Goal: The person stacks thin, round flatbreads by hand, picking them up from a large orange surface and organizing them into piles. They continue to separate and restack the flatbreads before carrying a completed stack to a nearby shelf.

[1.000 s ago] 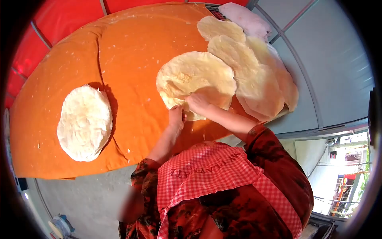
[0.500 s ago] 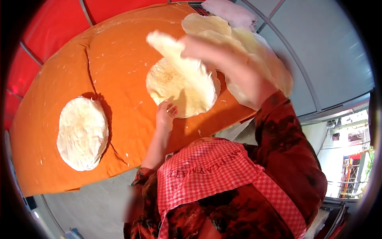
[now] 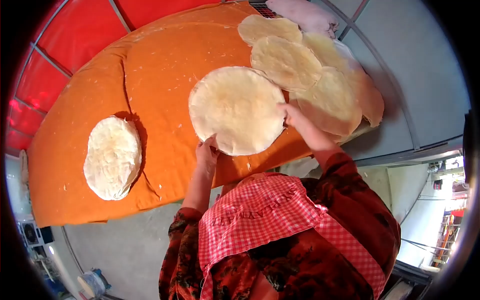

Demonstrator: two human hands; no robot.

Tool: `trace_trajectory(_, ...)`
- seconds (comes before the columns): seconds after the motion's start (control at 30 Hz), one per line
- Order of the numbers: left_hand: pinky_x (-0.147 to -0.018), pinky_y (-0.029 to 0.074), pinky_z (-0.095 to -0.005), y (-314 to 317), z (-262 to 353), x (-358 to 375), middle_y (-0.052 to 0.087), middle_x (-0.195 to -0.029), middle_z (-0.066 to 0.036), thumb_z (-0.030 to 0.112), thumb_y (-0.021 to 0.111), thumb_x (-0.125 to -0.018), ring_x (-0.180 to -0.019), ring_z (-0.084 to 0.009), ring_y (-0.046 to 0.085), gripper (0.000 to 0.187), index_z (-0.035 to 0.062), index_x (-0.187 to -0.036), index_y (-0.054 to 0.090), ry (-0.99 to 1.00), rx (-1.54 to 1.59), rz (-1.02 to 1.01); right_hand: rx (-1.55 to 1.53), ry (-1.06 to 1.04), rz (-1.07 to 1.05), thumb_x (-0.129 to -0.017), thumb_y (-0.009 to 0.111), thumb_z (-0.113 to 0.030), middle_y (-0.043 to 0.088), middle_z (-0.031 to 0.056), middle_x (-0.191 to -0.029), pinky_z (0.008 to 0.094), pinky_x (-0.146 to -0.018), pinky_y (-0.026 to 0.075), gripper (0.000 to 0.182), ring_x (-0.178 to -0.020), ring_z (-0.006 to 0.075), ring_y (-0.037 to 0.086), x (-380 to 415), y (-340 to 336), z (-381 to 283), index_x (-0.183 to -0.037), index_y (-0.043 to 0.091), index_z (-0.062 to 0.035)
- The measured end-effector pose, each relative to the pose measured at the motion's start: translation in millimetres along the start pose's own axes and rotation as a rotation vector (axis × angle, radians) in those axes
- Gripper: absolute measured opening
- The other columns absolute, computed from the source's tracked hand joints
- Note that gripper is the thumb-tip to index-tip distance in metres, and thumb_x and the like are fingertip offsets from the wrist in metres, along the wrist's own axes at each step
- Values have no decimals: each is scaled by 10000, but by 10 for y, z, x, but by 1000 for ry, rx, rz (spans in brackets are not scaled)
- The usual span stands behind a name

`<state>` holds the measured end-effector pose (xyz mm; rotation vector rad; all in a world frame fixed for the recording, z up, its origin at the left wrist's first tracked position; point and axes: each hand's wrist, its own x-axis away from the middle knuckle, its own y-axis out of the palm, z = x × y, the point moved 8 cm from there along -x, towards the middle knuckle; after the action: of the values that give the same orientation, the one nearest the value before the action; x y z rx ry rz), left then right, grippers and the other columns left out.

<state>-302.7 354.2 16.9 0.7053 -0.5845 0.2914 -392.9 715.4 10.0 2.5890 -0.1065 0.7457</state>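
A large round flatbread (image 3: 237, 107) lies flat on the orange cloth of the table (image 3: 160, 75), in front of my body. My left hand (image 3: 207, 151) pinches its lower left edge, fingers closed. At its right edge, my right hand (image 3: 290, 116) grips the rim with thumb and fingers. Whatever lies beneath this flatbread is mostly hidden. Several thin round sheets (image 3: 286, 62) overlap one another at the upper right, close to the large one. Farther left rests a separate pile of whitish flatbread (image 3: 113, 158).
A pale rolled bundle (image 3: 302, 16) sits at the far edge beside a dark grid (image 3: 263, 10). Red sheeting (image 3: 85, 35) on metal bars stands beyond the table, with a grey panel (image 3: 400, 65) at the right. A bluish object (image 3: 95, 282) is on the floor, lower left.
The flatbread that was lifted and folded over by my right hand now lies flat. My right hand has come down to its right edge, and my left hand has closed on the lower left edge.
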Motion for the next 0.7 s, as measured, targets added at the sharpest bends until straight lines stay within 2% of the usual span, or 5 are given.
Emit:
trace_trajectory(0.2,-610,487,-370,-53,-23,0,618,-956,-92,77,595,-852,-820,-243,603,222,71,-1068,547,40,-13,105,-303,-239,-126,-813,673,-132,604,72,-1127,354,-926,441,411,-1076,216,554,647,384,-224,-1183,543,-8)
trace_trajectory(0.33,-812,509,-457,32,-40,-85,576,-1171,-145,238,519,-898,-1049,-306,577,405,13,-1235,495,8,-116,-74,-57,-388,74,-741,691,15,589,68,-1090,334,-901,445,543,-1056,189,551,656,274,-76,-1223,450,-54)
trace_trajectory(0.47,-840,512,-410,451,251,254,578,-1216,-148,327,433,-924,-1057,-278,580,470,-12,-1242,503,-91,-32,-64,-70,-286,81,-698,680,52,585,109,-1010,372,-820,494,590,-951,219,592,517,190,-38,-1218,418,-40)
trace_trajectory(0.6,-853,512,-366,336,164,-293,622,-1115,-109,212,434,-933,-1004,-215,607,359,0,-1207,527,-129,148,-635,-8,-315,-11,-700,666,25,618,102,-1088,369,-840,497,541,-1022,231,592,426,232,-176,-1216,512,-19)
trace_trajectory(0.7,-781,531,-383,308,360,-227,639,-1020,-102,134,505,-889,-913,-202,624,272,30,-1134,562,2,22,-276,178,-470,20,-700,613,67,560,110,-1205,402,-932,484,659,-1089,252,567,768,717,-811,-1320,418,-41)
